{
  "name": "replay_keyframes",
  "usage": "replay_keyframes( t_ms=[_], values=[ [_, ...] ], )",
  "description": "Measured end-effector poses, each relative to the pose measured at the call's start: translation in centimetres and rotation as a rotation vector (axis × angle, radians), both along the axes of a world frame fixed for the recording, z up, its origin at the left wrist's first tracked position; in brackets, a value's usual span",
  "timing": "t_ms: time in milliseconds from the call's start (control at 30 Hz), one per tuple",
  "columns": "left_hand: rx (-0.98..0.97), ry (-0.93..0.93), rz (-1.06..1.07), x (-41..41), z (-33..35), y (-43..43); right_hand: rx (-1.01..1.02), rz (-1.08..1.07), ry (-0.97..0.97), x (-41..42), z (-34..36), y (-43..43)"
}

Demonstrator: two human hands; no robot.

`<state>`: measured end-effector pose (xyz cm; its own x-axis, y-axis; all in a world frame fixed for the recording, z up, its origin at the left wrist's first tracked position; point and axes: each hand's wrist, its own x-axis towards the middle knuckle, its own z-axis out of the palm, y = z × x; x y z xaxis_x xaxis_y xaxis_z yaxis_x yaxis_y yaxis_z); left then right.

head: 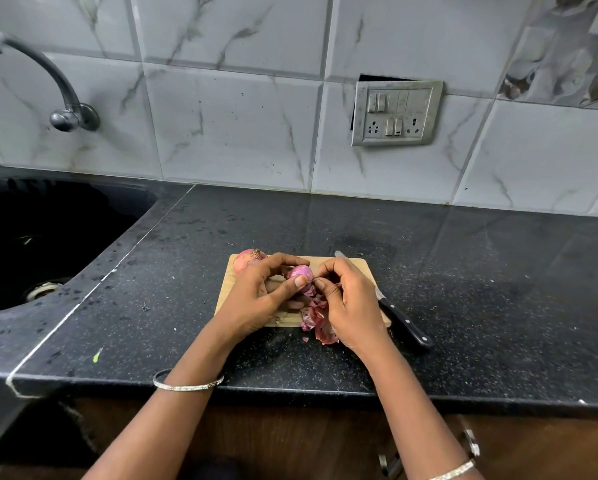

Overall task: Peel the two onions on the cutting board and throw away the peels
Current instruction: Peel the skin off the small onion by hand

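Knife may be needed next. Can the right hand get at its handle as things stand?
Probably yes: the knife handle lies bare beside the right hand, though its fingers pinch peel on the onion.

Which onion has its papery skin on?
The onion at the cutting board's far left corner; its skin is dull and dry. The held onion in the left hand shows shiny purple flesh.

Thin silver bangles (188, 385) on both wrists
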<state>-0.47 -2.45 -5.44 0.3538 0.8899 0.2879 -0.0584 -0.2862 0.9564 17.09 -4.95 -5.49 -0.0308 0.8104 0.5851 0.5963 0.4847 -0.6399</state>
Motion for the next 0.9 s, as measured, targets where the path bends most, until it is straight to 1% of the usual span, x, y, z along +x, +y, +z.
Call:
replay_keyframes(
  t_ms=[200, 300, 400, 467, 633, 733, 900],
  values=[
    [0.038, -0.005, 0.005, -0.15, -0.34, 0.23, 0.032, -0.165, 0.036, 0.33, -0.16, 0.32],
    [0.074, 0.014, 0.016, -0.30, -0.48, 0.44, 0.012, -0.128, 0.075, 0.41, 0.03, 0.17],
    [0.100, 0.018, 0.021, -0.32, -0.42, 0.47, -0.024, -0.018, 0.180, 0.21, 0.38, -0.16],
    [0.121, 0.020, 0.022, -0.29, -0.29, 0.42, -0.024, 0.034, 0.197, -0.02, 0.40, -0.20],
    [0.101, 0.027, -0.005, -0.37, -0.30, 0.42, 0.028, 0.026, 0.183, -0.13, 0.37, -0.09],
    [0.112, 0.042, 0.002, -0.39, -0.20, 0.31, 0.081, 0.003, 0.140, -0.02, 0.34, -0.20],
    [0.127, 0.062, 0.016, -0.43, -0.20, 0.30, 0.092, -0.020, 0.148, 0.02, 0.29, -0.16]
  ],
)
